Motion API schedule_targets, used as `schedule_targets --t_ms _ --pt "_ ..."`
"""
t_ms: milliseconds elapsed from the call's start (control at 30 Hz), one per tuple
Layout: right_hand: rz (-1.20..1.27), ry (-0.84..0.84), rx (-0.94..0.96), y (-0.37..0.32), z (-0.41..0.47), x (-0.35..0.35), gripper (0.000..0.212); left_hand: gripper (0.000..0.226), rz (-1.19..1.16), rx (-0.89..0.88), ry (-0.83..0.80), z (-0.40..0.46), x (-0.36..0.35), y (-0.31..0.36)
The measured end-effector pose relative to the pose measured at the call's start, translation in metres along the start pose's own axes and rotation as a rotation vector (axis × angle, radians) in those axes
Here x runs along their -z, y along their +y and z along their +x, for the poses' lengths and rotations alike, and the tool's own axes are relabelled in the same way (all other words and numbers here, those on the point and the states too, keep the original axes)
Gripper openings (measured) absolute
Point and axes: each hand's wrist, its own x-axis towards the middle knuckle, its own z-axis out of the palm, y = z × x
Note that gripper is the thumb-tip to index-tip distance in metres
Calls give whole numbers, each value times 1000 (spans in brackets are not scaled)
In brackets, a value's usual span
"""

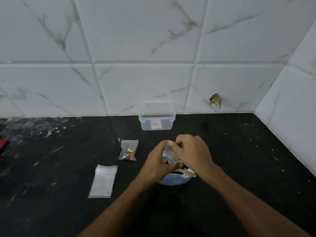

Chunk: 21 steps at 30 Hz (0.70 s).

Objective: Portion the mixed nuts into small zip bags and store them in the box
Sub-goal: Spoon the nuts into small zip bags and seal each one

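Both hands meet over a pale blue bowl (174,180) near the middle of the dark desk (239,159). The left hand (158,164) and the right hand (193,152) each pinch a small clear zip bag (171,153), held upright between them above the bowl. A wooden spoon (187,173) lies across the bowl's rim. To the left lies a filled bag of nuts (128,150), and nearer, a stack of empty zip bags (103,181). The clear box (157,118) stands far back against the tiled wall (136,48).

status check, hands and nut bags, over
Both hands, left and right, pinching a small zip bag over the blue bowl. One filled bag on counter, box open. Nothing blocking.
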Motion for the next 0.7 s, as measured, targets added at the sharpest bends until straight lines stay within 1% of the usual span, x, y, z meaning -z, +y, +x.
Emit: schedule_targets --t_ms 100,133,167,233,267,300,367,433,567,633,700 --pt "210 8 -76 13 1 -1 43 48 -81 20 67 -2 8 -5" --pt "194 -18 -109 20 1 -3 43 44 -94 23 97 -2 12 -7" --pt "106 -73 -138 29 0 -7 40 43 -109 27 119 -3 15 -10" --pt "-126 -237 -181 47 -4 -19 31 44 -152 50 126 -6 22 -15" --pt "-183 -314 -198 53 -8 -26 30 46 -179 70 115 -8 25 -18" --pt "-195 -378 -214 59 -11 -33 30 49 -201 91 102 -10 27 -20" --pt "-173 -445 -231 63 -17 -42 28 49 -208 115 76 -13 30 -23" --pt "-171 -452 -235 63 -17 -47 26 48 -195 127 42 -15 30 -25" --pt "-212 -488 -248 61 -11 -49 24 57 -204 145 -7 -20 27 -29" --pt "-249 -456 -236 62 -6 -49 22 60 -209 160 -24 -21 25 -32" --pt "-262 -390 -223 64 -3 -45 22 60 -200 170 -42 -21 25 -34"
